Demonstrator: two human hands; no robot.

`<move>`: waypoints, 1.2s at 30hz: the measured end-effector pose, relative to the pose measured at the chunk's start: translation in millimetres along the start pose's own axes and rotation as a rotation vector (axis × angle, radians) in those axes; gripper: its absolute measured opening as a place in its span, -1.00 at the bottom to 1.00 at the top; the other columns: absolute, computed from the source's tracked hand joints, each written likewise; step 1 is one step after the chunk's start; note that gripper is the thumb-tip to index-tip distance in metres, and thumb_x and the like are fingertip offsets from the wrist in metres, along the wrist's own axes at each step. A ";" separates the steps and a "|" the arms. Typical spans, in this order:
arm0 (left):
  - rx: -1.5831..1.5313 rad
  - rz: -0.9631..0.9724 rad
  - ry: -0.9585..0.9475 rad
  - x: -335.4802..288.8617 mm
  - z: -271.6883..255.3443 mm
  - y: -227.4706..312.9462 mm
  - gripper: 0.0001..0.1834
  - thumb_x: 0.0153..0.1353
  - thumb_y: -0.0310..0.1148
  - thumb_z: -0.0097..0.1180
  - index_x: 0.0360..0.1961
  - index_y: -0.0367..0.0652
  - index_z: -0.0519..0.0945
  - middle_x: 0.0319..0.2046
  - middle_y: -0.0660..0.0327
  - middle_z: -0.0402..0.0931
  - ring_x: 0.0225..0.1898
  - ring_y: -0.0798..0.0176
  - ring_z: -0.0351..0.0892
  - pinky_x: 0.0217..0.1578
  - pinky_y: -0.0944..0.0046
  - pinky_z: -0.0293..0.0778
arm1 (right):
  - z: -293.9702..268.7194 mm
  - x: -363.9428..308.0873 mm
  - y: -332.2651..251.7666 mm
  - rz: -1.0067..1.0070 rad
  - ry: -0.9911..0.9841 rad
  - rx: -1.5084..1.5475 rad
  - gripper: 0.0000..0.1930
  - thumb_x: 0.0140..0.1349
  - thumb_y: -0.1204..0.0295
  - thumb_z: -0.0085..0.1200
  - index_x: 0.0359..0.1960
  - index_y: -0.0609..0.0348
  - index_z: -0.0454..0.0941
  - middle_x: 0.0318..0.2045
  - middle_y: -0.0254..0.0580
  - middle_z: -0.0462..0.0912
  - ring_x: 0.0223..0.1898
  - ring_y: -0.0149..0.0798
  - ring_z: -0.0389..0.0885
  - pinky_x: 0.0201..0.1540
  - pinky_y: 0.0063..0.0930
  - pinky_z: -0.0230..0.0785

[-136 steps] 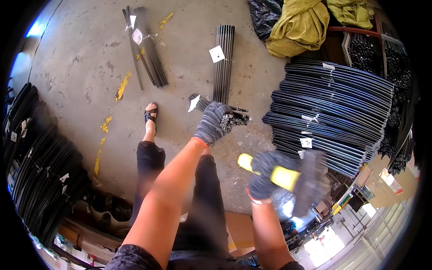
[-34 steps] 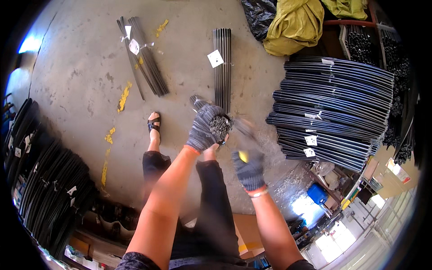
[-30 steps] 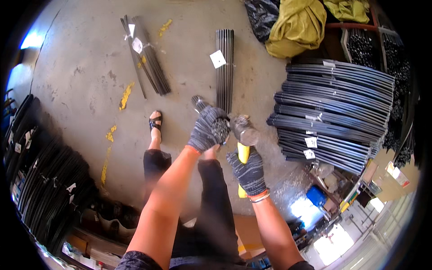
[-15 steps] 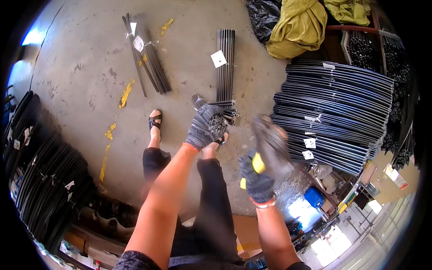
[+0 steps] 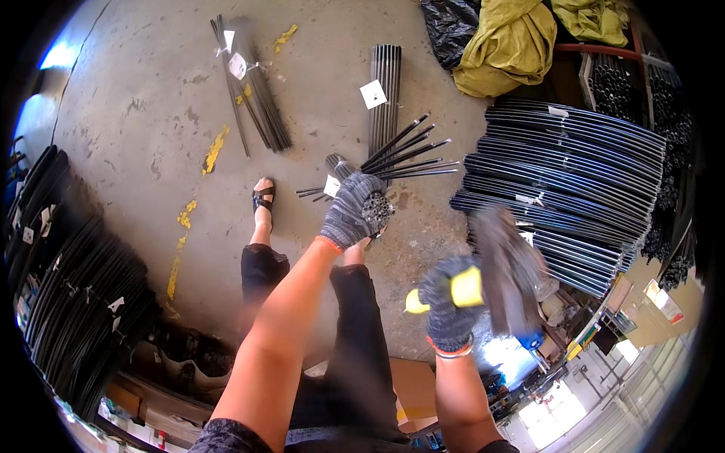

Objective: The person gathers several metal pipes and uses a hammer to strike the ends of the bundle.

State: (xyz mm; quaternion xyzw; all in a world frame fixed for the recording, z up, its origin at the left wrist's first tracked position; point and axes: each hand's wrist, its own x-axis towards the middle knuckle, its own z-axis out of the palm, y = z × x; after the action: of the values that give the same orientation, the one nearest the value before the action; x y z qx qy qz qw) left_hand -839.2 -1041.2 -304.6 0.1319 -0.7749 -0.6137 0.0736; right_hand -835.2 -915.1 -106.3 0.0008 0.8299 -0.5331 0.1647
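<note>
My left hand point(image 5: 355, 208), in a grey knit glove, is closed round a bundle of thin dark metal tubes point(image 5: 377, 212); their cut ends face up towards me. Several loose dark tubes point(image 5: 414, 155) fan out to the right just beyond that hand, crossing a longer tied bundle point(image 5: 386, 90) on the floor. A white tag point(image 5: 331, 186) shows beside the glove. My right hand point(image 5: 447, 302), gloved the same way, grips the yellow handle of a tool point(image 5: 467, 287). Its broad grey-brown head point(image 5: 513, 272) is smeared by motion, so its exact kind cannot be made out.
Another tied bundle point(image 5: 260, 98) with tags lies on the concrete floor at the far left. A tall stack of dark tubes point(image 5: 559, 174) stands to the right, below yellow sacks point(image 5: 506, 49). More dark tubes point(image 5: 75, 294) are piled at left. My sandalled foot point(image 5: 263, 194) is near.
My right hand and the tool have swung to the right. The loose tubes beyond my left hand now spread out further to the right. My left hand has shifted slightly right, still holding its bundle.
</note>
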 end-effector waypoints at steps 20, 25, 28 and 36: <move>0.197 0.049 -0.105 0.3 -2.3 -26.9 -0.71 -0.14 -0.38 0.18 -0.30 -0.09 0.51 -0.35 0.10 0.47 -0.20 -0.03 0.44 -0.10 0.08 0.35 | 27.5 6.8 31.5 0.000 -0.132 -0.334 -0.85 0.08 0.58 0.19 -0.36 0.12 0.48 -0.48 -0.39 0.50 -0.53 -0.47 0.43 -0.42 -0.53 0.34; 0.021 0.057 0.002 2.9 -6.3 -4.4 -0.75 -0.14 -0.35 0.22 -0.39 -0.16 0.51 -0.42 0.07 0.48 -0.26 -0.06 0.46 -0.12 0.06 0.36 | 3.1 -21.5 10.0 0.122 0.054 -0.044 -0.83 0.19 0.44 0.16 -0.22 0.18 0.49 -0.35 -0.31 0.57 -0.32 -0.39 0.53 -0.33 -0.52 0.43; -0.150 -0.033 -0.009 5.1 9.1 -2.1 -0.74 -0.14 -0.34 0.22 -0.36 -0.15 0.51 -0.40 0.07 0.48 -0.25 -0.06 0.46 -0.14 0.08 0.38 | 10.8 -9.1 55.9 -0.067 0.017 -0.340 -0.88 0.15 0.44 0.16 -0.34 0.17 0.49 -0.44 -0.28 0.53 -0.39 -0.33 0.50 -0.33 -0.47 0.39; 0.034 0.075 -0.024 7.9 -8.8 -0.7 -0.72 -0.16 -0.38 0.25 -0.37 -0.18 0.49 -0.41 0.06 0.47 -0.25 -0.09 0.44 -0.11 0.07 0.35 | -5.1 -2.5 -2.9 0.142 0.052 0.115 -0.89 0.13 0.46 0.20 -0.40 0.17 0.50 -0.48 -0.27 0.52 -0.41 -0.34 0.51 -0.35 -0.46 0.35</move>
State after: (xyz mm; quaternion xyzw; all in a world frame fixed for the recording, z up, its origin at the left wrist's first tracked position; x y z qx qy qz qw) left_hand -844.3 -1051.8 -303.5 0.0967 -0.7905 -0.5988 0.0852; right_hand -834.8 -911.5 -101.2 0.0831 0.7999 -0.5664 0.1801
